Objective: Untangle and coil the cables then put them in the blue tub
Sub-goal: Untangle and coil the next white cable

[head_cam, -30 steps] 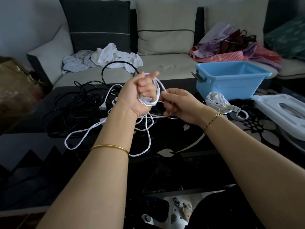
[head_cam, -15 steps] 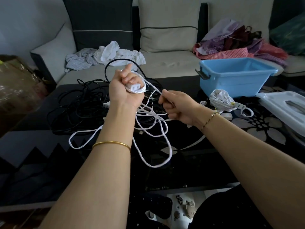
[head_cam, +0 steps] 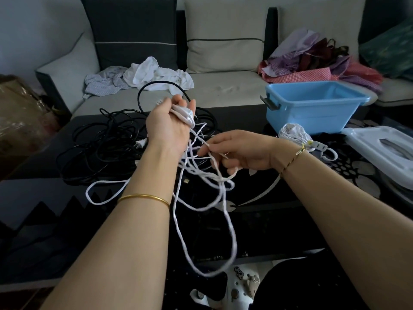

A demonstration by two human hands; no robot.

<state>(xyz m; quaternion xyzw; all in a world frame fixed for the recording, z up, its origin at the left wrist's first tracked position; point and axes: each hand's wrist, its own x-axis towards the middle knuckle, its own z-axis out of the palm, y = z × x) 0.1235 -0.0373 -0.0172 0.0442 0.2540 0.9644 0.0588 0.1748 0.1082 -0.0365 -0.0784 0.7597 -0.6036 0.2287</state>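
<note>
White cable (head_cam: 224, 199): thin, limp and light by the look; no spring in it, so flops into slack loops and likely snags on itself rather than sliding free.
Where it is: strung between both hands above the bench (head_cam: 241, 115), loops drooping past the near edge, one tail trailing off to the left on the bench top.
Where to take hold: best at the gathered end in the fist, plus a light pinch on a single strand close to the knot; no hard tugging, for fear of tightening the tangle.
Left hand (head_cam: 168, 130): raised, back of the hand to the camera, fingers (head_cam: 178, 100) clenched round a small white bundle of turns with what looks like a plug body in it.
Right hand (head_cam: 243, 153): lower, right at the tangle; thumb and forefinger pinching one strand, remaining fingers (head_cam: 231, 170) curled in with a loop caught against them.
Black cables (head_cam: 100, 151): thicker, stiffer-looking heap on the bench behind the left hand, one arc standing up unaided; untouched.
Coiled white cable (head_cam: 292, 134): bundled up, lying on the bench just beside the blue tub (head_cam: 312, 117), not in it.
Blue tub: far right of the bench, open-topped, interior bare as far as can be seen.
</note>
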